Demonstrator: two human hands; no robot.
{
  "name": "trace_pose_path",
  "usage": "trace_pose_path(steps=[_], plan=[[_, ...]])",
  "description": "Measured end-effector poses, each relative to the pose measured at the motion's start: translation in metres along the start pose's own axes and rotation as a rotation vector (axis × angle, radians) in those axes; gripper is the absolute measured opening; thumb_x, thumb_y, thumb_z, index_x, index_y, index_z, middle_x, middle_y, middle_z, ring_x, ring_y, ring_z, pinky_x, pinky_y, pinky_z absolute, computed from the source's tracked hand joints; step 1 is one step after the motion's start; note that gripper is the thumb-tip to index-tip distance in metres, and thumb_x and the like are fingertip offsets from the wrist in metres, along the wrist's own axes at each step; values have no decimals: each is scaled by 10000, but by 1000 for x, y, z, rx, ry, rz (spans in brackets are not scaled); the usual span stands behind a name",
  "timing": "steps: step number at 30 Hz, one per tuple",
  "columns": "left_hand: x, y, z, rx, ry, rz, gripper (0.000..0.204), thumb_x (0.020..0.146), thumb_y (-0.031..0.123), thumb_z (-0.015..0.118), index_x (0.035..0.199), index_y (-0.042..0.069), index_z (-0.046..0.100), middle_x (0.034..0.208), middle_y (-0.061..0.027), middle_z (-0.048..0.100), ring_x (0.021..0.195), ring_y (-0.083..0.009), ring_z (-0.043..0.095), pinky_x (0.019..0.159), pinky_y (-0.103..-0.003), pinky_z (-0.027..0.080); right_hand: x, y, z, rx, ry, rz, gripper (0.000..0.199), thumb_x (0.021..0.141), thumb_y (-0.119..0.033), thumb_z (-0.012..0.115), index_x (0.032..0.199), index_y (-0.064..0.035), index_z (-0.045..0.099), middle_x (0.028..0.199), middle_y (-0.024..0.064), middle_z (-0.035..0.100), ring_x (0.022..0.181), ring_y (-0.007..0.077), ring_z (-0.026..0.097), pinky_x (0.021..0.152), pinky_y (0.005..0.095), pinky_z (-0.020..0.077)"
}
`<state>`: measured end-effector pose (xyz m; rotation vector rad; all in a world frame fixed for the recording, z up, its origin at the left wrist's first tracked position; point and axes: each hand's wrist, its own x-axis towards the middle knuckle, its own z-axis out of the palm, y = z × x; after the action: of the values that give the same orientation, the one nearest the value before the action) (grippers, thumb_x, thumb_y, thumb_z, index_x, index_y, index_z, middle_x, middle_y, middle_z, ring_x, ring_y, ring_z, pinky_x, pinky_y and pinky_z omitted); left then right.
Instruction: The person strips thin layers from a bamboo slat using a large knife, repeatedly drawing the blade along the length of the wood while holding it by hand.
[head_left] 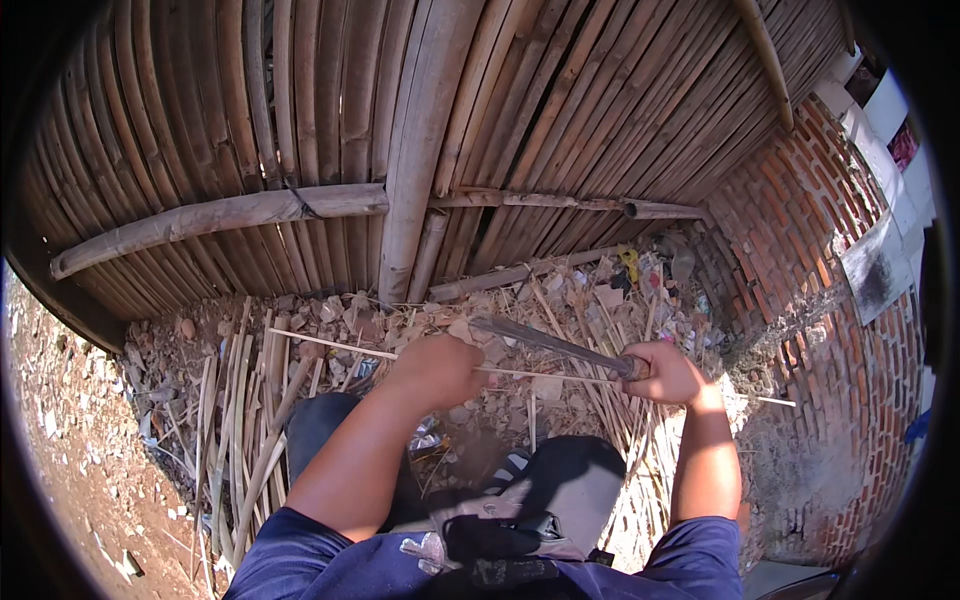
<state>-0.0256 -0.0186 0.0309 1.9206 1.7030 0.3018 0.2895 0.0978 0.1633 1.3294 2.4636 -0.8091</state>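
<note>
My left hand (440,370) is closed around a thin pale bamboo strip (335,344), which runs nearly level across the view in front of my knees. In my right hand (664,374) is the handle of a long dark machete (550,343). Its blade points left, with the tip just beyond my left hand and slightly above the strip. Past my left hand the strip carries on to the right, passing at or behind my right hand, and its far end shows near the brick wall. Whether my right fingers also touch the strip is hidden.
A bamboo slat wall (330,110) with a thick post (420,130) rises ahead. To the right stands a brick wall (800,220). Bamboo strips (235,430) lie in a pile at left, more (640,430) at right. Rubble and litter (600,285) cover the ground.
</note>
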Motion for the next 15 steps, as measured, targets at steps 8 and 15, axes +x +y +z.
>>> trace_pose_path(steps=[8, 15], plan=[[7, -20, -6, 8, 154, -288, 486, 972, 527, 618, 1024, 62, 750, 1003, -202, 745, 991, -403, 715, 877, -520, 558, 49, 15, 32, 3, 1038, -231, 281, 832, -155, 826, 1038, -16, 696, 920, 165, 704, 845, 309, 686, 813, 389, 524], [11, -35, 1, -1, 215, -359, 498, 966, 521, 641, 1001, 37, 751, 926, -218, 739, 940, -417, 712, 842, -511, 555, 101, 31, 106, 385, 915, -68, 278, 829, -230, 813, 1025, -62, 708, 804, 157, 693, 757, 328, 703, 704, 409, 534]])
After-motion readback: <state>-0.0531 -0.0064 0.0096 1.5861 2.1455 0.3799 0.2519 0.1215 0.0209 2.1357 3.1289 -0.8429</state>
